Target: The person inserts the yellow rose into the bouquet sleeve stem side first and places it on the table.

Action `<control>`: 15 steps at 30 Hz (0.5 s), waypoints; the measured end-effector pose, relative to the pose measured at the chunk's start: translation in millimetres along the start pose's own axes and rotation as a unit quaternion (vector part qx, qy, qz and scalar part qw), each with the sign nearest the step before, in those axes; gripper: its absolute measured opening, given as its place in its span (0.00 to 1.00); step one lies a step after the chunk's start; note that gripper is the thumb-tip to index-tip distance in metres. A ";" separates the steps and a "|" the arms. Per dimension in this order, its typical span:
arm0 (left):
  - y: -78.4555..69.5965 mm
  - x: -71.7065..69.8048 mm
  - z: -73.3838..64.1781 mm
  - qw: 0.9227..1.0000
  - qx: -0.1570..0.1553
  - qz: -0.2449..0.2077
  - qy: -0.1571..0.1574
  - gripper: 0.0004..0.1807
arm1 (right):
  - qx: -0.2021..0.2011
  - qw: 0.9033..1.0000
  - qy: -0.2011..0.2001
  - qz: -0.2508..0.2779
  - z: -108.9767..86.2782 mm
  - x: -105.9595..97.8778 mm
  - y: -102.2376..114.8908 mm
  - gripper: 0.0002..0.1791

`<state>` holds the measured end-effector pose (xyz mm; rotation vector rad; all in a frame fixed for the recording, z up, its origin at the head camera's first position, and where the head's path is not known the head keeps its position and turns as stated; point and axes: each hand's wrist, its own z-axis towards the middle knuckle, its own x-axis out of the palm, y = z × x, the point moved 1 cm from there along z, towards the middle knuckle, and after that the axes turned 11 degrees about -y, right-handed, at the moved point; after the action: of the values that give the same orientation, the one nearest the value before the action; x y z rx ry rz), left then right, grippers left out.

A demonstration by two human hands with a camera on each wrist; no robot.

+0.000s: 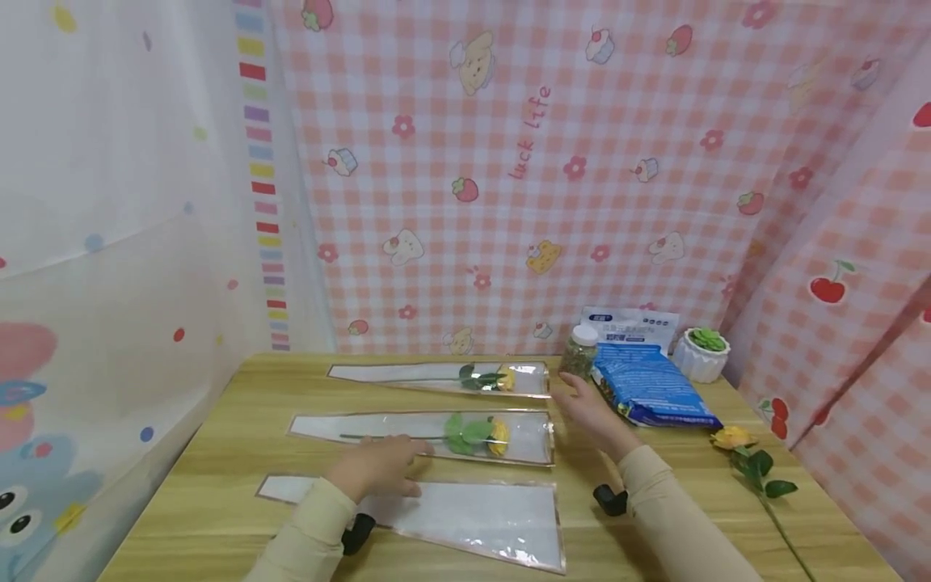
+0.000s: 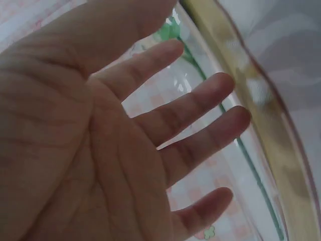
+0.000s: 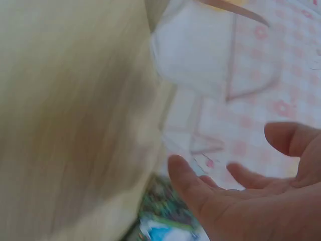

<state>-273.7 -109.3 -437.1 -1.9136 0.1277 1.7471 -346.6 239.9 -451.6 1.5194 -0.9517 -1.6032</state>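
Three clear tapered flower sleeves lie in rows on the wooden table. My left hand [image 1: 378, 467] is over the gap between the middle sleeve [image 1: 531, 447] and the front sleeve [image 1: 494, 517], fingers spread, holding nothing. A yellow flower [image 1: 499, 436] with a long green stem [image 2: 256, 175] lies inside the middle sleeve. Inside the back sleeve [image 1: 407, 373] is another yellow flower [image 1: 506, 378]; the front one has no flower in it. My right hand [image 1: 592, 412], fingers loose and nothing in them, is just right of the back sleeve's wide end, near a lidded jar [image 1: 579, 352].
A blue and white bag [image 1: 655, 380] leans at the back right, beside a white potted succulent [image 1: 701, 360]. Along the right table edge lies a loose yellow flower [image 1: 735, 437] with leaves. Patterned curtains [image 1: 436, 202] hang behind the table and at both sides.
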 end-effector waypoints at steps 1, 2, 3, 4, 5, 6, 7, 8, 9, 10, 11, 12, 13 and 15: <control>-2.5 0.4 -0.9 1.000 -0.002 0.001 0.004 0.31 | -0.008 1.000 0.001 -0.020 -6.8 -6.2 1.2 0.33; -4.4 1.1 -1.5 1.000 -0.004 0.004 0.007 0.31 | -0.011 1.000 0.011 -0.022 -13.1 -12.5 2.0 0.32; -5.9 1.7 -2.0 1.000 -0.004 0.007 0.008 0.31 | -0.012 0.999 0.020 -0.025 -19.2 -19.2 2.5 0.32; -7.2 2.4 -2.2 1.000 -0.004 0.011 0.009 0.31 | -0.015 0.999 0.028 -0.036 -25.1 -26.6 3.1 0.31; -8.3 2.7 -2.4 1.000 -0.004 0.013 0.009 0.31 | -0.020 0.998 0.032 -0.044 -30.2 -34.5 2.7 0.31; -9.2 3.4 -2.3 1.000 -0.002 0.013 0.007 0.31 | -0.025 0.998 0.042 -0.049 -35.2 -43.1 2.1 0.30; -10.3 3.7 -2.4 1.000 0.001 0.017 0.007 0.32 | -0.026 0.997 0.046 -0.052 -39.8 -52.1 1.0 0.30; -10.3 4.2 -2.8 1.000 0.004 0.021 0.007 0.32 | -0.027 0.997 0.053 -0.057 -43.3 -60.9 -0.2 0.31; -10.6 4.5 -3.4 1.000 0.007 0.023 0.006 0.33 | -0.025 0.996 0.056 -0.060 -46.3 -69.9 -2.1 0.31; -11.2 4.9 -3.9 1.000 0.010 0.024 0.005 0.33 | -0.023 0.996 0.058 -0.065 -48.5 -79.9 -4.3 0.32; -11.6 5.3 -4.2 1.000 0.011 0.023 0.003 0.34 | -0.023 0.996 0.056 -0.069 -50.0 -90.4 -7.3 0.32; -12.4 5.9 -4.6 1.000 0.014 0.025 0.001 0.34 | -0.023 0.996 0.047 -0.078 -50.9 -101.0 -10.8 0.32; -13.3 6.4 -5.0 0.999 0.017 0.030 -0.002 0.34 | -0.025 0.995 0.034 -0.090 -51.3 -111.8 -15.0 0.31; -15.4 8.4 -5.0 0.999 0.024 0.035 -0.010 0.33 | -0.046 0.989 -0.007 -0.138 -50.9 -133.6 -25.7 0.28</control>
<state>-261.5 -96.0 -440.0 -1.8773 0.2285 1.7922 -289.9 368.1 -413.5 1.6323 -0.6847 -1.8261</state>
